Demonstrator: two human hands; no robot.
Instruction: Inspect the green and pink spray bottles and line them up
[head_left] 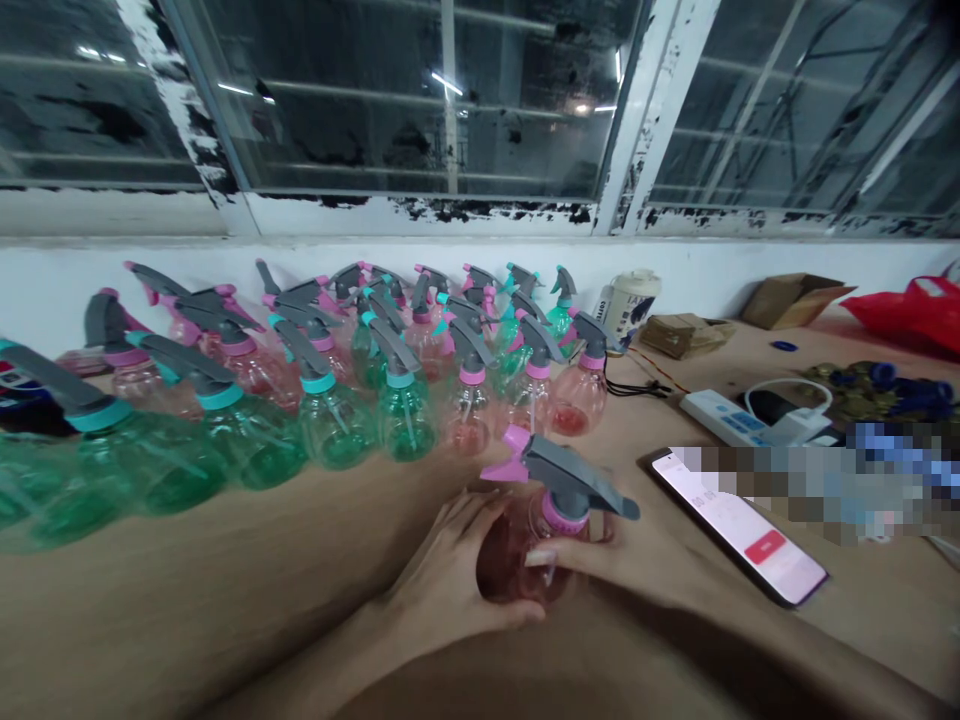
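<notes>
A clear pink spray bottle point(553, 580) stands upright in front of me, with a grey and pink trigger head and a pink collar. Around its left side curve the fingers and thumb of my left hand point(450, 565). My right hand point(600, 560) grips it from the right, the thumb lying across the front just under the collar. The right fingers are mostly hidden behind the bottle. Beyond my hands is a group of similar bottles, among them a green spray bottle point(407, 425) with a turquoise collar and a pink spray bottle point(576, 400).
On the right of the table point(315, 620) lies a phone point(742, 530) with its screen lit. Behind it are a white power strip point(724, 415), brown cardboard pieces point(686, 335), a red plastic bag point(911, 312) and a white can point(636, 298). A wall with windows bounds the back.
</notes>
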